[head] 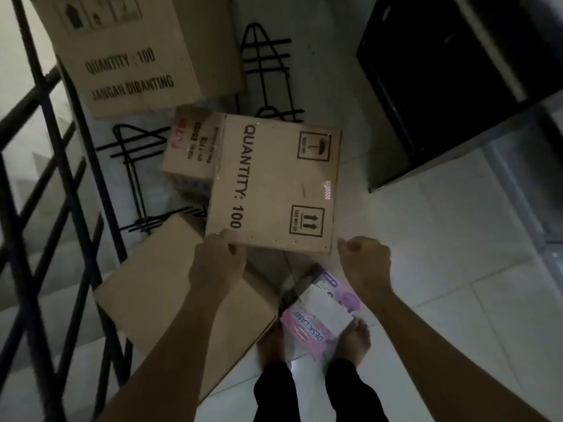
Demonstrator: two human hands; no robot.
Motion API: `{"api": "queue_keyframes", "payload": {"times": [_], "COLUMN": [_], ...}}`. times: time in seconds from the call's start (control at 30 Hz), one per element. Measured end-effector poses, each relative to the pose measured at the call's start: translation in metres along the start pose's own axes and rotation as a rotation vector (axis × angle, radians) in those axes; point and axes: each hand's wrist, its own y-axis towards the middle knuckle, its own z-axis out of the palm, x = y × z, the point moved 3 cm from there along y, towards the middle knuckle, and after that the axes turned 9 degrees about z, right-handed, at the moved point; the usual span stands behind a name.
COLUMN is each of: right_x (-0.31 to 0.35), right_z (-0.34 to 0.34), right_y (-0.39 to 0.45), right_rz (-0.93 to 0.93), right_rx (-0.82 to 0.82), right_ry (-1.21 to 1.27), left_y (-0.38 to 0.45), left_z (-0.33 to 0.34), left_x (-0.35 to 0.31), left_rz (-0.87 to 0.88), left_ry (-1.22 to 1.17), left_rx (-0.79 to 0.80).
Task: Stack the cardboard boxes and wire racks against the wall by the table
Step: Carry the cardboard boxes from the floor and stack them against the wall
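Observation:
A cardboard box printed "QUANTITY: 100" [274, 184] is in the middle of the view, above the floor clutter. My left hand [217, 263] grips its near left corner. My right hand [364, 263] hovers just off the near right corner, fingers curled, holding nothing. A larger box marked "JANGAN DIBANTING" [122, 56] stands at the back left. A small box [192, 150] lies behind the held one. A plain brown box [182, 300] lies under my left forearm. Black wire racks lie on the floor at the left [137, 166] and lean at the back [268, 74].
A black stair railing [45, 208] runs along the left with steps beyond it. A dark table [441, 86] fills the upper right. A pink "DESK LAMP" box [320, 318] lies between my bare feet [353, 339]. White floor tiles [441, 284] spread to the right.

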Motion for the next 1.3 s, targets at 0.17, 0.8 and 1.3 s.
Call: {"api": "queue_keyframes", "payload": {"times": [0.17,0.8,1.3], "right_x": [-0.011,-0.012,-0.078], "right_z": [0.037,0.045,-0.06], "right_y": [0.025,0.022,-0.071], "right_rz": [0.128,0.113,0.029], "right_rx": [0.103,0.173,0.103], "right_ry": [0.185,0.413,0.619], "left_y": [0.034,0.056,-0.079], "left_z": [0.014,0.015,-0.019], "left_x": [0.019,-0.003,-0.096], "left_rz": [0.044,-0.198,-0.096], "left_ry": [0.028,-0.413,-0.443], "left_rx": [-0.168,-0.299,-0.432]}}
